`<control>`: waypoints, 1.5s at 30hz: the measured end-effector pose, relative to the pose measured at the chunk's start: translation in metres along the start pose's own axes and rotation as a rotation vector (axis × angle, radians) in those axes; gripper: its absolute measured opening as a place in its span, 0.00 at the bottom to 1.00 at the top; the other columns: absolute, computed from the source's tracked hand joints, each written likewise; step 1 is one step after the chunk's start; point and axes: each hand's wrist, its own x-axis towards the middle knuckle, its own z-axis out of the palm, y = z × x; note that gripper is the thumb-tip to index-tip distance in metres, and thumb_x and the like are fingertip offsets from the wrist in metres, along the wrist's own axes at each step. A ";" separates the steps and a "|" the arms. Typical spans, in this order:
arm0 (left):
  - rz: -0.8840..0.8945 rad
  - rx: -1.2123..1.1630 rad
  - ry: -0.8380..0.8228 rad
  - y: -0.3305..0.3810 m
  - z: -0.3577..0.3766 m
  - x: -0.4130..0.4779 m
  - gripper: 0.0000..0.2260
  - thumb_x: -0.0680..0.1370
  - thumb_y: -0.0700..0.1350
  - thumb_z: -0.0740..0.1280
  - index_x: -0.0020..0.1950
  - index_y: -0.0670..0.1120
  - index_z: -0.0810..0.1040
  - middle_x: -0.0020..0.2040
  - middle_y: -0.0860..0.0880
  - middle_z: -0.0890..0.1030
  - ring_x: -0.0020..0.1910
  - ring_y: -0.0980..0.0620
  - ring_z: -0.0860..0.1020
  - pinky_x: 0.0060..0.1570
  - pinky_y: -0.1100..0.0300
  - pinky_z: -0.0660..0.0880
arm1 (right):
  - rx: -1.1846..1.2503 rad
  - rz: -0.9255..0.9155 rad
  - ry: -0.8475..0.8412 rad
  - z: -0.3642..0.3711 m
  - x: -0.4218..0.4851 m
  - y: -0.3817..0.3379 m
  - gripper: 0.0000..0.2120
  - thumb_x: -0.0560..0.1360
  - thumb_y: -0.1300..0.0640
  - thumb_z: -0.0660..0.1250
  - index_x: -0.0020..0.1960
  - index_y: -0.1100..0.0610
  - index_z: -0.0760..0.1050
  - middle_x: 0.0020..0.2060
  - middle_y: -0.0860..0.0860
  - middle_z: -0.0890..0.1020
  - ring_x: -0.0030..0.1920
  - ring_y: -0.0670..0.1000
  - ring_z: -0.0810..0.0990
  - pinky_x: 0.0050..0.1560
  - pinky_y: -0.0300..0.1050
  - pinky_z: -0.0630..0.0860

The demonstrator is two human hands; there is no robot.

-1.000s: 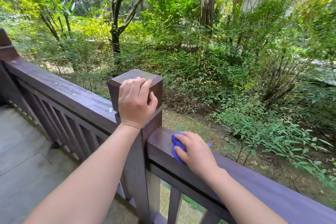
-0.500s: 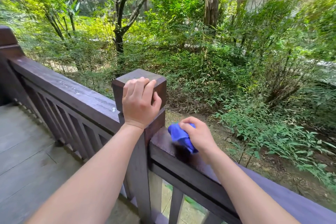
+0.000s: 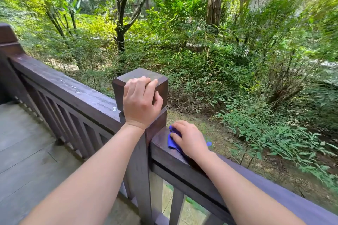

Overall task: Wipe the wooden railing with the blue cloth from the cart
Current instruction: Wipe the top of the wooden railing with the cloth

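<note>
A dark brown wooden railing runs from the far left to the lower right, with a square post in the middle. My left hand grips the near side of the post's cap. Just right of the post, my right hand presses a blue cloth flat on the top rail. Most of the cloth is hidden under the palm; a small blue corner shows at the hand's far side.
Grey deck boards lie at the lower left, behind the railing's slats. Beyond the rail the ground drops to bare soil, shrubs and trees. The cart is out of view.
My right hand, lifted with the cloth bunched half a second ago, has come back down flat on the rail close to the post. My left hand has stayed on the post.
</note>
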 end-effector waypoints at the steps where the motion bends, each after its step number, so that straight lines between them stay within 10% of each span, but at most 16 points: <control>1: 0.000 0.000 0.000 0.000 0.000 0.000 0.11 0.74 0.39 0.67 0.54 0.41 0.83 0.50 0.41 0.82 0.52 0.37 0.80 0.62 0.44 0.72 | -0.029 0.024 0.007 0.006 0.002 -0.010 0.15 0.74 0.49 0.66 0.59 0.53 0.77 0.59 0.49 0.78 0.55 0.58 0.75 0.56 0.48 0.71; 5: 0.005 0.001 0.011 -0.003 0.000 0.000 0.10 0.74 0.39 0.67 0.54 0.41 0.83 0.50 0.41 0.82 0.51 0.37 0.80 0.61 0.45 0.72 | -0.059 -0.282 -0.074 0.024 -0.017 -0.035 0.17 0.71 0.49 0.67 0.57 0.56 0.77 0.60 0.53 0.78 0.56 0.58 0.75 0.58 0.49 0.71; 10: 0.000 -0.001 -0.002 -0.001 0.000 -0.002 0.10 0.73 0.39 0.67 0.53 0.41 0.84 0.50 0.41 0.82 0.51 0.36 0.80 0.60 0.44 0.73 | -0.029 0.033 -0.012 0.018 0.007 -0.017 0.14 0.72 0.51 0.66 0.57 0.51 0.78 0.57 0.48 0.80 0.54 0.57 0.76 0.56 0.48 0.73; 18: -0.012 -0.016 -0.004 -0.006 0.001 -0.002 0.10 0.74 0.39 0.67 0.53 0.42 0.84 0.50 0.41 0.82 0.52 0.37 0.80 0.61 0.44 0.73 | 0.015 -0.163 -0.016 0.011 -0.044 -0.026 0.14 0.72 0.52 0.66 0.56 0.52 0.78 0.58 0.49 0.80 0.53 0.56 0.77 0.57 0.49 0.72; 31: -0.178 -0.187 -0.326 0.022 -0.071 -0.012 0.17 0.75 0.43 0.65 0.63 0.40 0.78 0.63 0.40 0.77 0.67 0.41 0.72 0.69 0.41 0.68 | 0.203 0.002 0.096 -0.035 -0.085 -0.040 0.14 0.65 0.59 0.67 0.48 0.47 0.80 0.46 0.42 0.81 0.46 0.49 0.79 0.47 0.44 0.75; 45: -0.430 0.254 -0.712 -0.088 -0.186 -0.086 0.30 0.75 0.56 0.55 0.75 0.46 0.68 0.72 0.42 0.72 0.75 0.41 0.65 0.74 0.40 0.61 | 0.302 -0.228 0.043 -0.015 -0.010 -0.149 0.15 0.67 0.58 0.67 0.52 0.48 0.81 0.50 0.42 0.81 0.50 0.47 0.79 0.51 0.46 0.76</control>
